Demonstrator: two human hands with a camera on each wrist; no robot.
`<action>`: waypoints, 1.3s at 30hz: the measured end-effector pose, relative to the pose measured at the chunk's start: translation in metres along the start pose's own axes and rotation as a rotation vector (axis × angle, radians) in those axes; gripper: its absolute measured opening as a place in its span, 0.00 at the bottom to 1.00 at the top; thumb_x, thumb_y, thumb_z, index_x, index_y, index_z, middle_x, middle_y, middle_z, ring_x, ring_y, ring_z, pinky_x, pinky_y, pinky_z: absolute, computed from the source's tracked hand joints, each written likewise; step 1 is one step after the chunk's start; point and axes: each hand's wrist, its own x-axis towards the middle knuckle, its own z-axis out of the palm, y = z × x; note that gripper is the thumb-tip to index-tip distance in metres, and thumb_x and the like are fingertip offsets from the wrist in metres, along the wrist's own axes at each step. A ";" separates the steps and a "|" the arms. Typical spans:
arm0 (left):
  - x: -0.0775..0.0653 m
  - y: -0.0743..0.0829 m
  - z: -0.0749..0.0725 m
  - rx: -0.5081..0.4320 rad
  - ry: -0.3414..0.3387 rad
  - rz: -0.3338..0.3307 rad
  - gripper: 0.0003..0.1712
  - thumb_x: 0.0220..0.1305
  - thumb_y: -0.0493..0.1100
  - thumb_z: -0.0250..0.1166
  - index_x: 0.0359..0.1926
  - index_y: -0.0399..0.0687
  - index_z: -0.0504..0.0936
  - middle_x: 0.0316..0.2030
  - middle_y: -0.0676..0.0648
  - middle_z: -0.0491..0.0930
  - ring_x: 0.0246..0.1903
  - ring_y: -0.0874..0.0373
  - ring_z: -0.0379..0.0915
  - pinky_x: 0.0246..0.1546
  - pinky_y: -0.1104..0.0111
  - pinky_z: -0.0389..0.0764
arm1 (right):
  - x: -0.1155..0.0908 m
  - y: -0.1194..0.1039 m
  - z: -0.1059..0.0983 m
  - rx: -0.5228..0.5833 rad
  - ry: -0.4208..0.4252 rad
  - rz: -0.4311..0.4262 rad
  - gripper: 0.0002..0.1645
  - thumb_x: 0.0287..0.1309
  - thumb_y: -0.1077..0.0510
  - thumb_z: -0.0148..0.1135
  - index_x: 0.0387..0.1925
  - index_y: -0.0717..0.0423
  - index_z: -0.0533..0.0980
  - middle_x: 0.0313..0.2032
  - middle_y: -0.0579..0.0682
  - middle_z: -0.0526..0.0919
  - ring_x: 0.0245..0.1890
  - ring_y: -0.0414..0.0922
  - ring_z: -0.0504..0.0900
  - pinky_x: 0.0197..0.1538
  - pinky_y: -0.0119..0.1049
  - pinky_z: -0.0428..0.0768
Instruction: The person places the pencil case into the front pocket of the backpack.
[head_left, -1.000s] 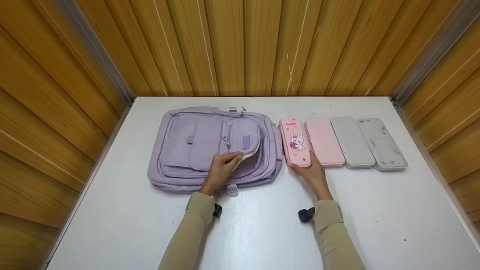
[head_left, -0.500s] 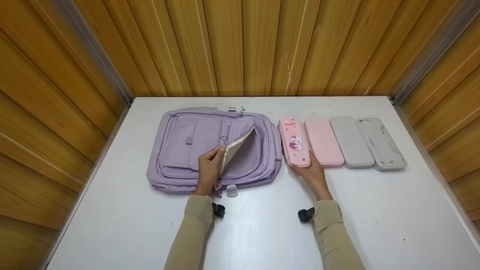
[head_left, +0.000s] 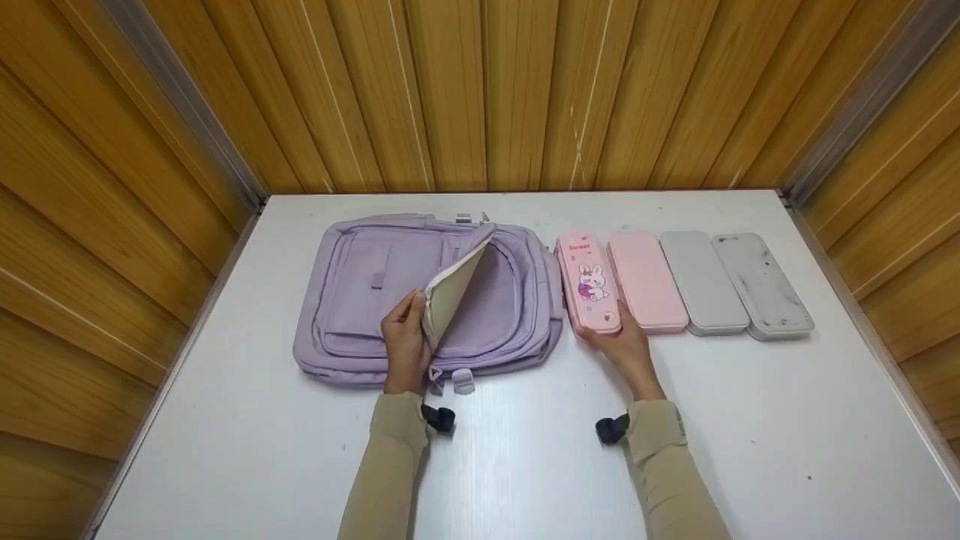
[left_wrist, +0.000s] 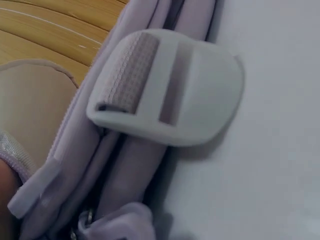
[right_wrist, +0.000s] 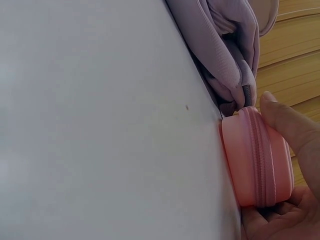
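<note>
A lavender backpack [head_left: 352, 285] lies flat on the white table. My left hand [head_left: 406, 330] pinches the edge of its front pocket flap [head_left: 454, 292], which stands raised with its pale lining showing and the pocket gaping. In the left wrist view a strap buckle [left_wrist: 210, 90] hangs at the backpack's side; only a sliver of the hand shows at the left edge. Just right of the backpack, my right hand [head_left: 622, 349] grips the near end of a pink pencil case [head_left: 589, 281] with a rabbit print. The right wrist view shows thumb and fingers on either side of the zipped case [right_wrist: 257, 157], which rests on the table.
Right of the rabbit case lie a plain pink case [head_left: 647, 281], a grey case [head_left: 703, 281] and a marbled grey case [head_left: 761, 285], side by side. Wood-look panels [head_left: 517, 90] enclose the white table [head_left: 517, 450] at the back and sides.
My left hand has drawn the pocket flap leftward and up, so the pocket gapes wider. The right hand and the rabbit case have stayed in place.
</note>
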 end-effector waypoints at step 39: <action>0.000 0.009 -0.015 -0.331 0.111 -0.186 0.06 0.64 0.39 0.63 0.31 0.44 0.84 0.35 0.48 0.84 0.40 0.58 0.81 0.46 0.70 0.80 | -0.005 -0.005 -0.006 0.108 0.120 0.034 0.55 0.46 0.45 0.75 0.70 0.57 0.59 0.68 0.58 0.66 0.67 0.54 0.66 0.70 0.45 0.65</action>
